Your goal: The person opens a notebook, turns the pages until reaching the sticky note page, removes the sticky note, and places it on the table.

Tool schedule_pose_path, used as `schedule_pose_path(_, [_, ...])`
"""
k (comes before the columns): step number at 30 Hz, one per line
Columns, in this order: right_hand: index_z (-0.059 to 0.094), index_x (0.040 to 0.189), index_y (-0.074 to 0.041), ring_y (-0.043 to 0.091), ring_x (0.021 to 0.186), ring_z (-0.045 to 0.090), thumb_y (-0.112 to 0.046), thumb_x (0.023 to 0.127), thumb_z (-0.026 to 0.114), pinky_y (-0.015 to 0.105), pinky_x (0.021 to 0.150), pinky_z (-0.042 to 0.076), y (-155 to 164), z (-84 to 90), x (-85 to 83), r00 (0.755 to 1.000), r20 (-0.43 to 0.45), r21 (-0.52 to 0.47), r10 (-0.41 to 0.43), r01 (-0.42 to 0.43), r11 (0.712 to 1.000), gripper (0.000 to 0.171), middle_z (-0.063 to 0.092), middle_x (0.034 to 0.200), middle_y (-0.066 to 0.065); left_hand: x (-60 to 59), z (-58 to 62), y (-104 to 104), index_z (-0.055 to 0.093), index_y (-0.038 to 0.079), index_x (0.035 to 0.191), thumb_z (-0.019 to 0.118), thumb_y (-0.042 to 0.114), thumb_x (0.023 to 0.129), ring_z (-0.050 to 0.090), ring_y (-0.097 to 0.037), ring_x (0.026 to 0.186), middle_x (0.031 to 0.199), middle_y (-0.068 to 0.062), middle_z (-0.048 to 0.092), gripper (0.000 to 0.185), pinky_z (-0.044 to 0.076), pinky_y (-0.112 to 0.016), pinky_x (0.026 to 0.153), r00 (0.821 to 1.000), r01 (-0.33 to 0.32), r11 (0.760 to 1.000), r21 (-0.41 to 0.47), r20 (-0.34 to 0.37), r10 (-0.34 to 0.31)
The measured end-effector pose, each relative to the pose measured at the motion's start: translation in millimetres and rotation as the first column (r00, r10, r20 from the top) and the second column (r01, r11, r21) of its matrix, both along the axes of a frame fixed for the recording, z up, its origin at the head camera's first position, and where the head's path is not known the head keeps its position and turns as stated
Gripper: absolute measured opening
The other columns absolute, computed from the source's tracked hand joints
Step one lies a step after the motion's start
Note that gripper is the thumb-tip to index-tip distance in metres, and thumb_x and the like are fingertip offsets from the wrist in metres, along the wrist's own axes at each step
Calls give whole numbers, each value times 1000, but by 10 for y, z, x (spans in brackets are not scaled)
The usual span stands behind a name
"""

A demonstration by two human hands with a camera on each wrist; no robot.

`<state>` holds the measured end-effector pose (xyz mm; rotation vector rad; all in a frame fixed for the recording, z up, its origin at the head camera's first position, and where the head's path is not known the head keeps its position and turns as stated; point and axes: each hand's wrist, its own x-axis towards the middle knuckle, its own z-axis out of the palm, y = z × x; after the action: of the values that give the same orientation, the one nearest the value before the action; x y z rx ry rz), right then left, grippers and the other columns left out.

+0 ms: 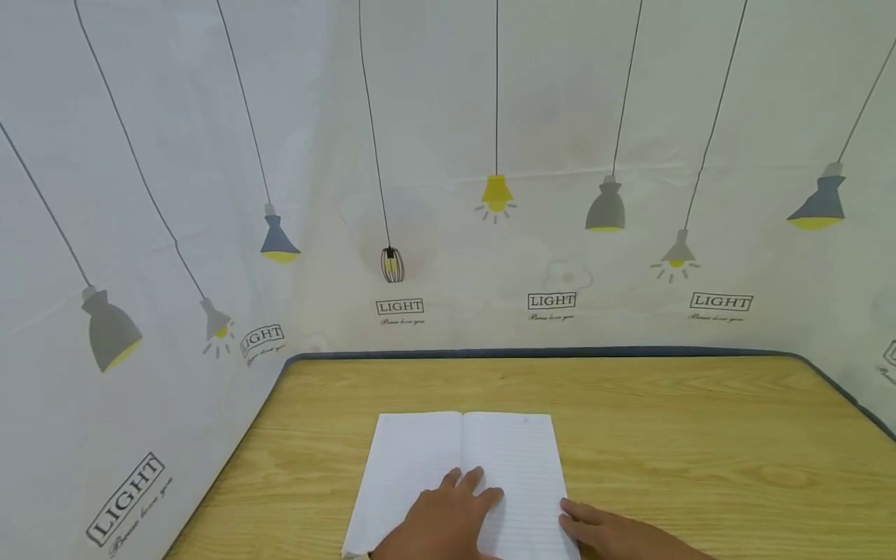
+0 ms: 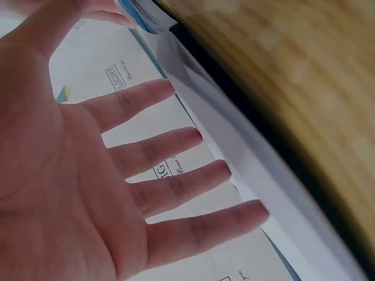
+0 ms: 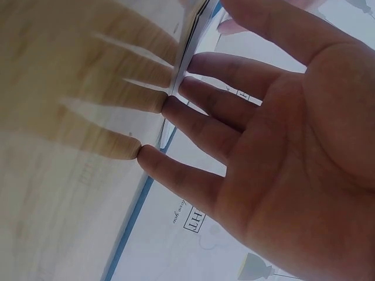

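So I'm looking down through the head cam at an open notebook [image 1: 465, 474] lying flat on a wooden table [image 1: 700, 435], sitting at about 6 o'clock in the view, close to the near edge. Lined blank pages, spine running roughly 12 to 6.

My left hand [image 1: 448, 517] is resting flat on the pages, palm down, right over the gutter and leaning onto the left page. Fingers are spread wide and straight, pointing toward 12 to 1 o'clock, not gripping anything. On the left wrist cam the same left hand [image 2: 88, 175] is showing an open palm with all four fingers fanned apart and the white page edges [image 2: 246, 158] just past the fingertips.

My right hand [image 1: 609, 533] is sitting at about 3 o'clock from the left one, fingertips touching the notebook's right edge. On the right wrist cam that hand [image 3: 263, 134] is also wide open, with straight fingers [image 3: 193, 126] pressing against the table right where the page edge [image 3: 187, 50] is meeting them. No pinch that I can see.

Behind the table, from 9 round to 3 o'clock, a pale curtain [image 1: 175, 233] printed with hanging lamps and the word LIGHT is hanging as a backdrop.
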<state>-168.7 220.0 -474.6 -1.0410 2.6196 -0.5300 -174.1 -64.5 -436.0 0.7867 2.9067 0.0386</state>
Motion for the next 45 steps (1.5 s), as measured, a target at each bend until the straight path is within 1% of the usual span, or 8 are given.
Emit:
schedule_pose_path(4, [52,143,1,23,135,53,-54,92,64,30,98,51,-18,55,19,999,22,7,-30,29,1000,75,47,150,24,-7,8,-14,59,29,135,75,66,76,55,-30,126,144,-3,54,72,57,-44,79,1000,19,1000,8,-6,-19])
schedule_pose_path(9, [51,144,1,21,136,52,-53,93,64,29,98,51,10,33,20,1000,7,-7,-18,18,1000,75,46,150,24,-27,53,-20,58,30,136,71,68,78,55,-29,128,145,-2,53,71,57,-44,83,999,24,1000,-3,38,-24])
schedule_pose_path(16, [47,149,-12,20,137,51,-63,91,58,29,97,52,202,-557,-228,998,-54,-20,9,-11,1000,77,44,156,13,-25,60,-37,59,30,134,75,65,76,56,-28,126,143,-1,55,70,57,-44,85,999,30,999,-12,37,-30])
schedule_pose_path(21, [46,149,-7,20,138,49,-55,92,62,29,98,51,182,-467,-191,1000,-26,-39,15,-16,999,76,42,156,16,-21,53,-54,59,30,134,73,65,79,55,-28,128,144,-1,55,67,56,-44,86,999,42,999,-12,31,-42])
schedule_pose_path(29, [48,149,-11,21,136,52,-63,91,59,29,97,52,182,-543,-237,999,-42,-25,20,-21,999,78,44,155,15,-27,45,-73,59,30,134,72,65,79,56,-27,127,144,0,55,66,56,-44,85,998,54,999,-8,30,-53])
schedule_pose_path(33, [49,147,-5,22,135,53,-56,93,61,30,96,53,124,-376,-159,999,-40,-24,38,-39,999,75,45,153,20,-14,54,-80,59,30,134,74,63,79,57,-27,127,143,1,56,66,57,-42,85,998,59,998,-8,20,-59])
schedule_pose_path(37, [47,147,-1,20,136,52,-54,94,61,30,97,52,77,-264,-106,1000,-7,8,10,-9,1000,76,44,153,22,-9,88,-77,60,30,134,75,62,79,56,-28,129,143,1,56,65,56,-43,89,998,42,999,1,52,-42])
schedule_pose_path(45, [44,151,-9,24,137,51,-77,86,52,36,100,52,133,-553,-260,997,34,113,-73,69,991,94,40,158,14,-31,128,-69,61,30,132,74,59,82,56,-28,129,143,3,56,60,55,-46,92,993,20,1000,22,114,-23])
